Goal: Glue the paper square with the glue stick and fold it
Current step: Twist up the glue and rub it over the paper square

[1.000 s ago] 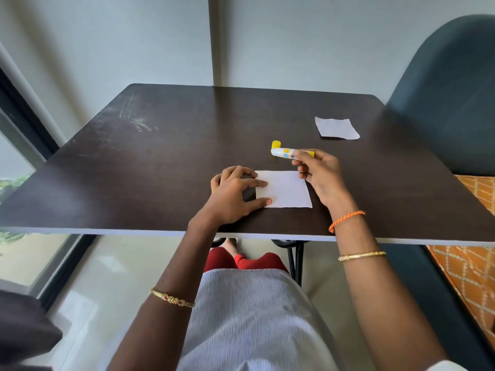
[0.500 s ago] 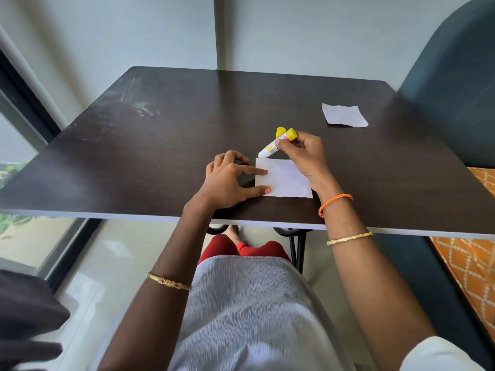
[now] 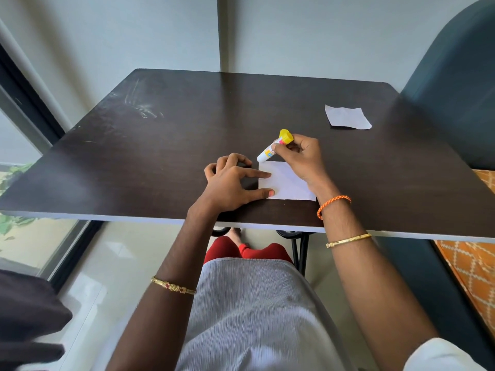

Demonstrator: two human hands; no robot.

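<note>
A white paper square (image 3: 286,184) lies flat on the dark table (image 3: 160,145), close to its near edge. My left hand (image 3: 230,183) rests at the paper's left side, index finger and thumb stretched onto its left edge, the other fingers curled. My right hand (image 3: 301,156) grips a white glue stick (image 3: 272,149) with a yellow end, tilted down to the left so its tip sits at the paper's far left corner. The hand covers the paper's far right part.
A second white paper piece (image 3: 347,117) lies at the table's far right. A dark teal chair back (image 3: 455,84) stands to the right, with an orange patterned cushion (image 3: 471,258) below it. A window frame runs along the left.
My right hand lifted the glue stick from lying flat beyond the paper and tilted it tip-down to the paper's far left corner. My left hand kept its place on the left edge.
</note>
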